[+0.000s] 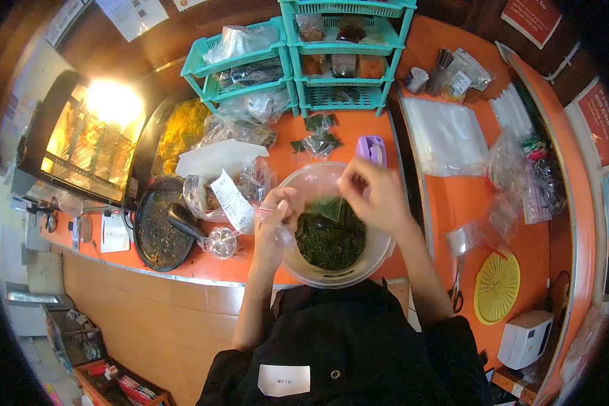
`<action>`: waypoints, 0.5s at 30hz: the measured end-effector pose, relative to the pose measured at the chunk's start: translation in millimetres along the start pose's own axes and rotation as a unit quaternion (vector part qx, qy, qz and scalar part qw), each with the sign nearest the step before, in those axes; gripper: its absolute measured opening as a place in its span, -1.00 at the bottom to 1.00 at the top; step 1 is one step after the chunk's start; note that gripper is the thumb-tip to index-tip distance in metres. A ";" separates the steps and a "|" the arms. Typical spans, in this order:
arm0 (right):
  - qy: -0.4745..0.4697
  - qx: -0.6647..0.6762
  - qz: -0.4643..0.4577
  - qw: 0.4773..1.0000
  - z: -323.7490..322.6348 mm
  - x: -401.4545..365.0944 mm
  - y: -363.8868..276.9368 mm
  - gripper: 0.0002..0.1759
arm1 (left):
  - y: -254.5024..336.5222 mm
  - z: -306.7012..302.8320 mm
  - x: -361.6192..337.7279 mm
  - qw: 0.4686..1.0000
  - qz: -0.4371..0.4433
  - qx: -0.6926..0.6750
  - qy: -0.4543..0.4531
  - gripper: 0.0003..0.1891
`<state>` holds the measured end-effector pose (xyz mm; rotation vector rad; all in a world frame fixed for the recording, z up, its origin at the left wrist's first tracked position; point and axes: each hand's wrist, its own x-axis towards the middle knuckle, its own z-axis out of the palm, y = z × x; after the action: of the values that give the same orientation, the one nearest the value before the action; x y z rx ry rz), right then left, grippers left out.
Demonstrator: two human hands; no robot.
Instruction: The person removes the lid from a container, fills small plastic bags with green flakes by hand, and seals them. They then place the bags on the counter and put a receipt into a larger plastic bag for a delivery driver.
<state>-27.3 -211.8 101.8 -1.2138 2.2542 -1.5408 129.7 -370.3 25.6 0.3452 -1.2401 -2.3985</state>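
A translucent round tub point(326, 279) holds a dark green, chopped-looking mix point(331, 243). Both hands are over its rim. A small clear packet of green stuff point(328, 208) hangs above the mix, its corner at the pinched fingertips of my right hand point(380, 197). My left hand point(276, 211) is closed at the tub's left side, with a thin reddish strip and some clear plastic showing at its fingers; what it grips I cannot tell. Several similar small green packets point(320, 143) lie on the orange counter behind the tub.
A purple tape dispenser point(371, 149) is just behind the tub. To the left are a paper receipt point(233, 203), plastic bags and a black pan point(161, 227). Teal tiered racks point(345, 49) stand behind. Clear bags point(445, 139), scissors point(456, 296) and a yellow lid point(497, 287) lie right.
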 end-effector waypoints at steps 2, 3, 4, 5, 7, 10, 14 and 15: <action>0.084 -0.054 0.003 0.995 -2.0 19.8 5.0 -0.85 | -1.8 -5.4 -0.6 0.985 -0.038 -0.156 -0.066 -0.60; 0.122 -0.093 -0.041 0.987 -0.7 24.7 2.7 -0.82 | -2.8 -6.7 -1.1 0.973 -0.055 -0.203 -0.092 -0.57; 0.159 -0.132 -0.086 0.975 1.7 29.5 -2.0 -0.79 | -4.6 -6.5 -1.6 0.959 -0.071 -0.249 -0.119 -0.54; 0.196 -0.170 -0.130 0.957 3.6 33.3 -7.0 -0.76 | -5.8 -5.5 -2.2 0.940 -0.088 -0.295 -0.145 -0.51; 0.064 -0.142 -0.132 0.979 10.3 24.3 -15.8 -0.69 | -7.0 -1.8 -2.9 0.922 -0.111 -0.338 -0.155 -0.39; -0.085 -0.114 -0.168 0.976 29.8 6.4 -20.1 -0.70 | -10.5 -1.2 -5.3 0.897 -0.136 -0.403 -0.123 -0.27; -0.119 -0.091 -0.163 0.975 51.6 -6.0 -4.3 -0.74 | 1.6 16.8 -11.8 0.926 -0.163 -0.339 -0.042 -0.20; -0.124 -0.081 -0.149 0.978 53.6 -6.5 -1.7 -0.75 | -4.0 7.9 -12.1 0.923 -0.160 -0.344 -0.068 -0.20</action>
<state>6.4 -245.7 76.6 -1.7514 2.1424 -1.2194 136.2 -356.9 27.2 0.1668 -0.3289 -2.9862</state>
